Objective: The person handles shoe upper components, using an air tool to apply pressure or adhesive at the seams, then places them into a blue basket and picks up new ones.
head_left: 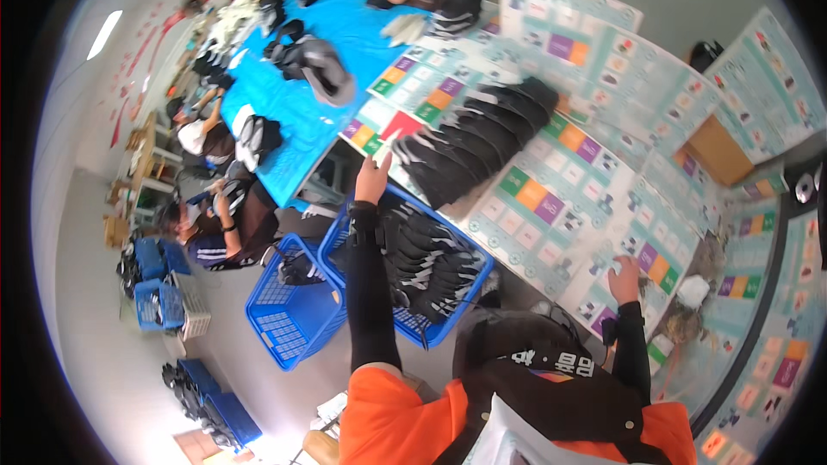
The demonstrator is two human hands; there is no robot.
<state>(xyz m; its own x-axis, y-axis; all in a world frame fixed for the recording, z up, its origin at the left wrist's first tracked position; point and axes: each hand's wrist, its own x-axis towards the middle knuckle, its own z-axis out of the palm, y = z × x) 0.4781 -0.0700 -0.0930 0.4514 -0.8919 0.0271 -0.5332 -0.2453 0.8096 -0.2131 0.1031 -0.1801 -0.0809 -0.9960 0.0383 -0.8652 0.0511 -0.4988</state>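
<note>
Head view: dark cloth pieces laid out between two bare hands

A row of dark cloth pieces point(478, 139) with pale edges is laid, overlapping, on the worktop point(466, 207), which is mostly covered by printed sheets point(551, 200). The left hand point(371, 181) is held at the left end of the row, above the near edge, with its fingers pointed away; whether anything is pinched cannot be told. The right hand point(624, 282) is held well apart, over the sheets to the right, its fingers bent; whether something small is gripped cannot be made out.

Below the left forearm, a blue basket point(439, 330) is filled with more dark pieces, stacked in rows. A second blue basket point(289, 340) is placed just beside it, on the left. Upright printed boards point(603, 52) are stood along the far right side. Farther left, a table covered in blue sheeting point(370, 30) is strewn with dark and pale pieces, and co-workers are seated around it.
</note>
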